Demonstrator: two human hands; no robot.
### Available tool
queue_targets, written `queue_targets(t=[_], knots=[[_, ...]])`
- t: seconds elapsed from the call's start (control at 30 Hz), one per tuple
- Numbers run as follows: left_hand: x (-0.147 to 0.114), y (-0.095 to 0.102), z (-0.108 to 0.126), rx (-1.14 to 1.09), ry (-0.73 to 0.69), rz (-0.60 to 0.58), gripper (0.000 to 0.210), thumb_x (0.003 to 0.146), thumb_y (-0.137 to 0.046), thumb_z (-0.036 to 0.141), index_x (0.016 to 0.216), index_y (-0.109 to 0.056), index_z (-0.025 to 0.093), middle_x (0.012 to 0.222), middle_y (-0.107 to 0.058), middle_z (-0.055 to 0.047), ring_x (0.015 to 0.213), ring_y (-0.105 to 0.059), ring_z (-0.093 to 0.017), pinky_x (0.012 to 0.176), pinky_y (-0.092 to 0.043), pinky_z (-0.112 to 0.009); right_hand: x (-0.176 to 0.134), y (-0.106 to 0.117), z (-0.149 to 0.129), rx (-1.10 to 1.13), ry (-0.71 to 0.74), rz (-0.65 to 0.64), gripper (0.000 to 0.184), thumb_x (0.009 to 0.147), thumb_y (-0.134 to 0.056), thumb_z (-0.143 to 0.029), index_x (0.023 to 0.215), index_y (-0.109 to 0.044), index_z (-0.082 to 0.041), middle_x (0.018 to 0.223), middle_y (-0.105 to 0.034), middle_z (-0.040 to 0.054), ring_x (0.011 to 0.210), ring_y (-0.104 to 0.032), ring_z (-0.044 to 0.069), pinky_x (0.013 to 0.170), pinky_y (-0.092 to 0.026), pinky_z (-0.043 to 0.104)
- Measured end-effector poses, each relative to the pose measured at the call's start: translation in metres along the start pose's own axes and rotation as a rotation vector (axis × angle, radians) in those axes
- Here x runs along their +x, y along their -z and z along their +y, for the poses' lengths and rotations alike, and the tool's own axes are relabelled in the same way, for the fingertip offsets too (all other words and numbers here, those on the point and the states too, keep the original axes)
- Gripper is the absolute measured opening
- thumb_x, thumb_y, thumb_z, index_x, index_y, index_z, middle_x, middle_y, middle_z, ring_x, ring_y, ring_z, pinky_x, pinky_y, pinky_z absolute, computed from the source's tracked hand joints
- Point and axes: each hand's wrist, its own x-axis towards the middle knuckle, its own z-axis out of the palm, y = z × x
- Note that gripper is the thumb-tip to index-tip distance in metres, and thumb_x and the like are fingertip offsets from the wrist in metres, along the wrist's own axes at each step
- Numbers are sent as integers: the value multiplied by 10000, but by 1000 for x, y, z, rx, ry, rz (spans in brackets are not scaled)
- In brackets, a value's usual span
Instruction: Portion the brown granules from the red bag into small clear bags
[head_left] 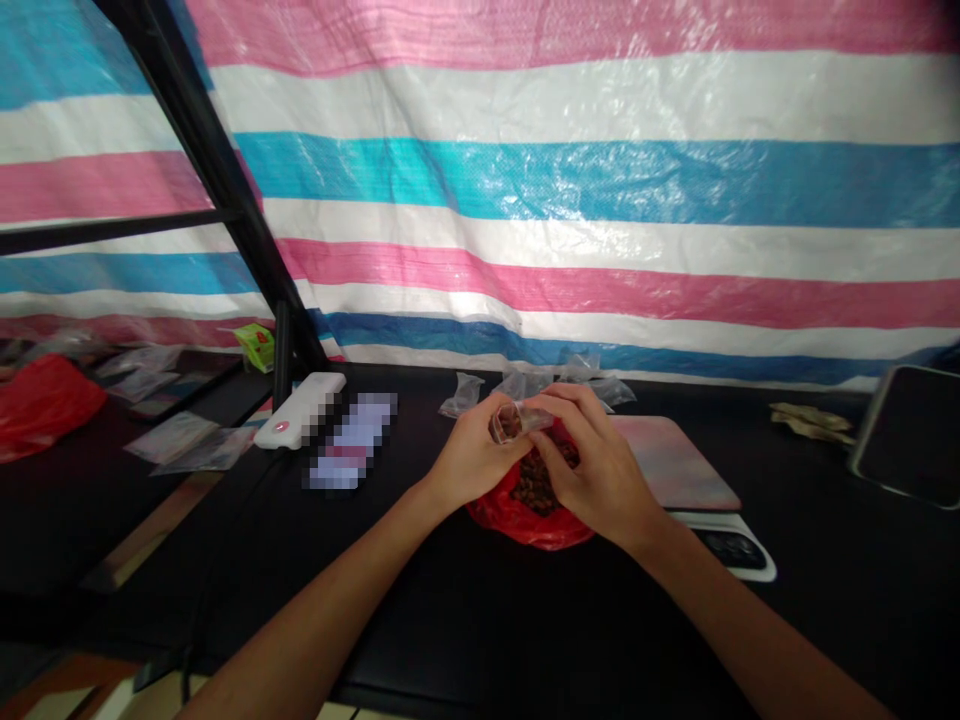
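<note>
One small clear packet [508, 424] is lying nearly level between the hands, its long axis running left to right and its rounded, brown-looking end facing left, toward the camera. Whether that end is open, I cannot tell. The packet is hovering just above one red bag [532, 530], whose mouth is showing brown pieces [534, 490] too many to count.

Both forearms are reaching inward and forward, the hands almost meeting. The left hand [471, 452] is curling around the rounded end; the right hand [600, 465] is bending over the other end, thumb and fingers pinching it.

Several clear packets [461, 395] are lying behind on the worktop [435, 610]. One white block [300, 410] is resting to the left; one white phone [731, 545] is lying to the right.
</note>
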Motion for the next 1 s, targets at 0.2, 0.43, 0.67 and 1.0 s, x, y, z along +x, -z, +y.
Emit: queue_targets(t=[0.2,0.43,0.67,1.0], knots=[[-1,0,0,15,-1,-24,184,841,-731,267,971,-639,175,870,-679,-5,766,-614,-162,717,-473,-277,-1,-3,3,98,58,51,352,1002,-565,-130,1286,-659,-318,1315,-616,71,1255,-615,241,1085,-526,426],[0,-3,-6,-73,0,-37,263,852,-767,364,970,-619,182,888,-678,-17,806,-625,-177,736,-481,-285,-1,-6,4,106,14,57,328,994,-596,-183,1295,-655,-299,1270,-641,79,1208,-635,253,1057,-533,426],[5,5,-2,-3,16,101,235,873,-714,302,893,-498,213,781,-542,48,700,-529,-119,673,-420,-249,-2,-2,12,36,-151,38,339,978,-594,-272,1316,-568,-263,1291,-668,99,1199,-637,299,1036,-508,492],[2,22,3,217,-194,88,458,837,-577,79,1188,-336,246,991,-546,-3,838,-583,-153,755,-464,-284,-5,-5,11,-1,-42,-173,646,980,-640,-367,1560,-373,-274,1473,-592,137,1327,-576,331,1092,-467,558]])
